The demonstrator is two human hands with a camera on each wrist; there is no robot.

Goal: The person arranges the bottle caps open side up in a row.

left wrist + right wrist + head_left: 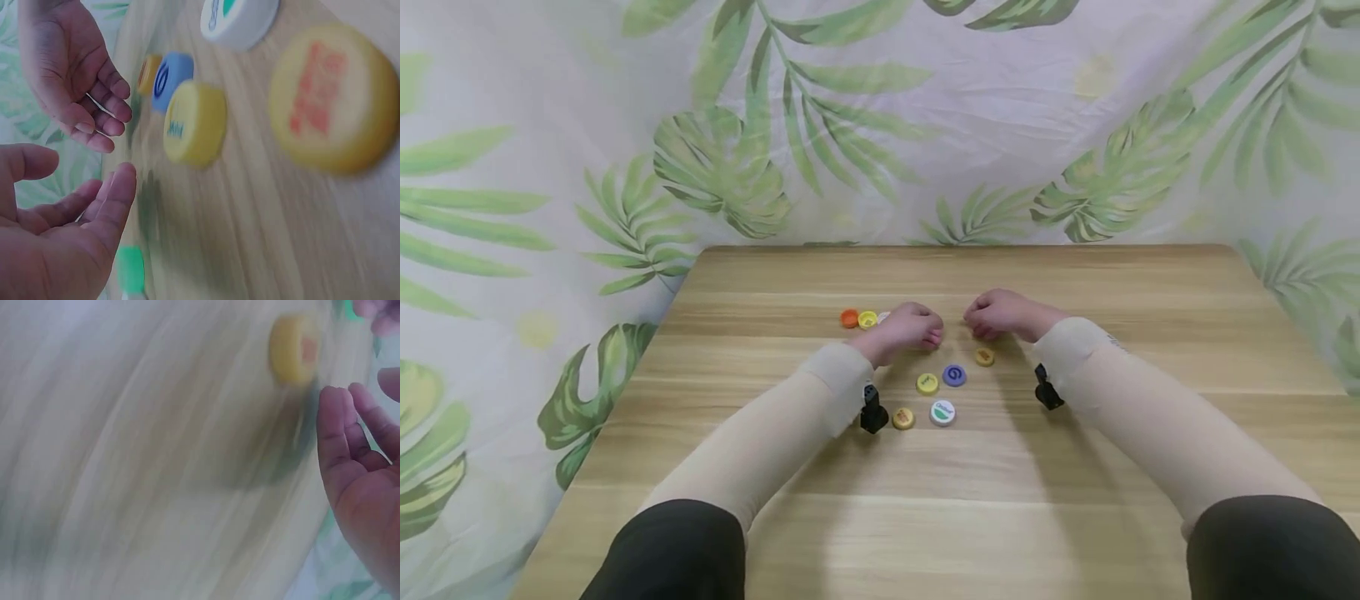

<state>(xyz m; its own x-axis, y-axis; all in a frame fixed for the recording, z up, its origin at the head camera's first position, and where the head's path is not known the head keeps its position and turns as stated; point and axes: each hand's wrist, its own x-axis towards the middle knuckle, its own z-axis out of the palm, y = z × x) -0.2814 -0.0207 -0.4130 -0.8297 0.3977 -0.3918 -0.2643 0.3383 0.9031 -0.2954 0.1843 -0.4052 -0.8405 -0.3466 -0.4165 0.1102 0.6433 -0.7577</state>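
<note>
My left hand (912, 325) hovers over the table, its fingers loosely bent and holding nothing. Facing it across a small gap is my right hand (1000, 313), likewise with nothing in it. Just below the right hand lies an orange-yellow bottle cap (984, 357). Nearer me are a purple-blue cap (954, 375), a yellow cap (927, 383), a white cap with green print (942, 412) and an orange-yellow cap with red print (325, 100). The left wrist view shows a green cap (130, 269) beyond the left palm.
Left of the left hand, an orange cap (849, 318), a yellow cap (867, 320) and a partly hidden white cap (883, 316) form a row. The wooden table (1150, 333) ends at a leaf-patterned cloth (1000, 108) behind it.
</note>
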